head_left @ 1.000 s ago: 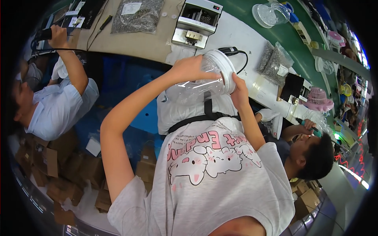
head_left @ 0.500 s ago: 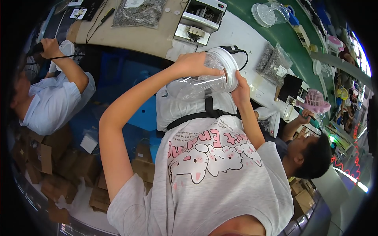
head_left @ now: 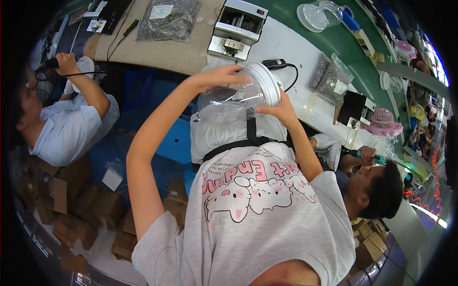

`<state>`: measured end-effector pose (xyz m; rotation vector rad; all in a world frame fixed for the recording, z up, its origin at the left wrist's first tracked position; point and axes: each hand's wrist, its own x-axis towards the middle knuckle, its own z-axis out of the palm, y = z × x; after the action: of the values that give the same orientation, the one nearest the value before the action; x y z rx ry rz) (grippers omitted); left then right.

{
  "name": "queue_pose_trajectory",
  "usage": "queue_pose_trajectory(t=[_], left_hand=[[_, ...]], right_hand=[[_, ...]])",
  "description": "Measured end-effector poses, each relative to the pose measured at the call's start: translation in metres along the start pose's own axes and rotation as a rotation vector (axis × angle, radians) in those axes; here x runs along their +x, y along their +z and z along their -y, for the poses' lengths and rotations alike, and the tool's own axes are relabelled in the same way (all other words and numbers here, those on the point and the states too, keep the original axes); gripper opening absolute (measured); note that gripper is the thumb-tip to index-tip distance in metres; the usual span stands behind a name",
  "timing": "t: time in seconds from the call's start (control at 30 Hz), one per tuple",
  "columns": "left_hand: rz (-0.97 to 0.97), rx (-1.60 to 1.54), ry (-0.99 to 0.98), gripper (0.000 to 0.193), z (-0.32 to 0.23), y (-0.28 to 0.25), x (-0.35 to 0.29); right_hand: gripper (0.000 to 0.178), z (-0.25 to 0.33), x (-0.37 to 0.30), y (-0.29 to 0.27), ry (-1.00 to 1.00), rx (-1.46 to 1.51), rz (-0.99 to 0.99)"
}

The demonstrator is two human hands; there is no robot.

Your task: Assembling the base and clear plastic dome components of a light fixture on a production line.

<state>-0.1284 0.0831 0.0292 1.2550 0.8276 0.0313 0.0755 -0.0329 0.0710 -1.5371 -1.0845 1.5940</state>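
Observation:
A clear plastic jar-like container (head_left: 224, 101) with a wide white rim (head_left: 265, 83) lies on its side above my lap, its white end turned to the right. My left hand (head_left: 220, 77) rests over the far upper side of the clear wall, its fingers bent around it and partly hidden. At the white end, my right hand (head_left: 282, 110) holds the container from below, thumb against the clear wall and fingers behind the rim. Just beyond the rim, a black-handled tool with a cord (head_left: 274, 63) lies on the white worktop.
A metal screw-feeding machine (head_left: 237, 29) stands beyond my hands. Bags of small screws lie on the bench, one bag (head_left: 169, 21) at the left and others (head_left: 331, 76) at the right. Co-workers sit at both sides, near cardboard boxes (head_left: 76, 229). Another clear container (head_left: 318, 16) stands farther back.
The container has shifted slightly left and turned. My left hand has moved from the white rim back over the clear body, and my right thumb now lies on the clear wall.

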Motion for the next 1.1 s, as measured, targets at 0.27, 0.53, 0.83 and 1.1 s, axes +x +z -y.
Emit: queue_pose_trajectory(t=[0.27,0.53,0.83,1.1], left_hand=[[-0.167,-0.606,0.155,0.037,0.070,0.010,-0.018],[-0.572,-0.835,0.267,0.026,-0.013,0.058,-0.035],[-0.319,-1.024,0.145,0.034,0.036,0.063,0.022],[0.117,-1.129,0.153,0.032,0.073,0.067,0.048]], right_hand=[[0.059,-0.014,0.011,-0.002,0.144,0.190,0.047],[0.063,-0.052,0.013,-0.048,0.091,0.635,0.082],[0.071,-0.094,0.011,-0.059,0.108,0.980,0.172],[0.067,-0.089,0.013,-0.076,0.236,0.801,-0.010]])
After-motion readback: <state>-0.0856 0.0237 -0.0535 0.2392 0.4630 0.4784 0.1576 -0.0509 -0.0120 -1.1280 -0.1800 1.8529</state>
